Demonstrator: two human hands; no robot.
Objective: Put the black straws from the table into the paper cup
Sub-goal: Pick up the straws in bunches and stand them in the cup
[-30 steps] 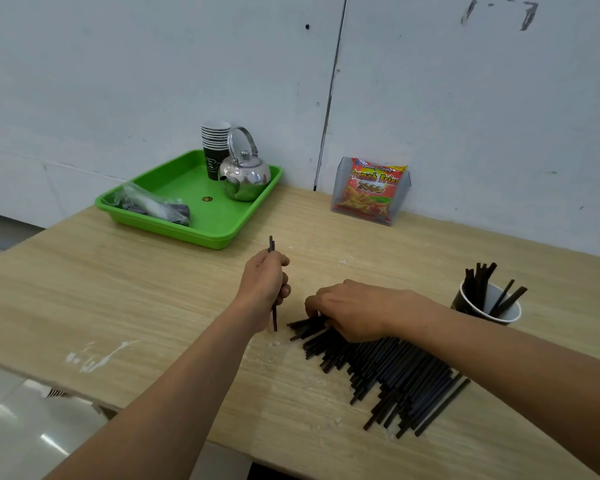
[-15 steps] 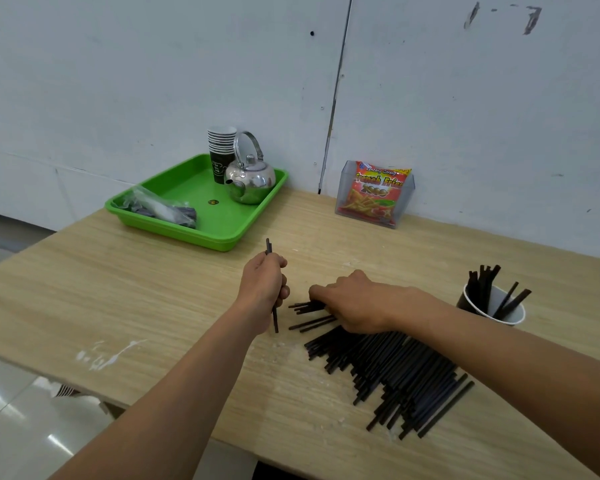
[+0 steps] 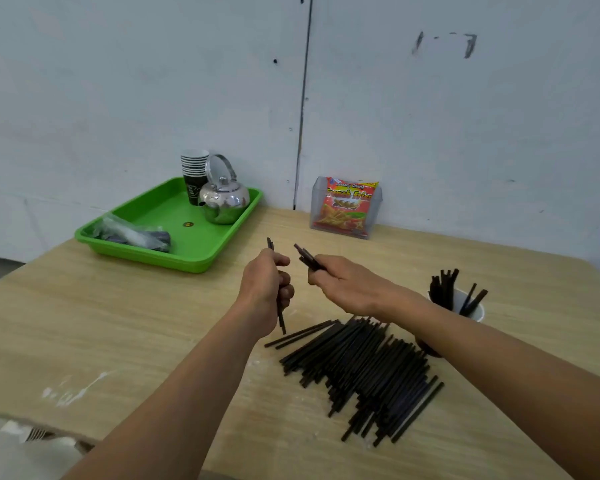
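Observation:
A big pile of black straws (image 3: 364,368) lies on the wooden table (image 3: 118,313) in front of me. My left hand (image 3: 265,289) grips a few black straws upright, their ends sticking out above and below the fist. My right hand (image 3: 343,284) is raised above the pile and pinches a few more black straws (image 3: 305,256) that point up and to the left. The two hands are close together but apart. The paper cup (image 3: 465,306) stands at the right, beyond my right forearm, with several black straws standing in it.
A green tray (image 3: 174,233) at the back left carries a steel kettle (image 3: 224,200), a stack of paper cups (image 3: 194,174) and a plastic bag (image 3: 132,233). A snack packet in a clear holder (image 3: 347,207) stands against the wall.
My right hand has lifted off the pile with a few straws and moved up toward my left hand. My left hand has risen slightly, still holding its straws.

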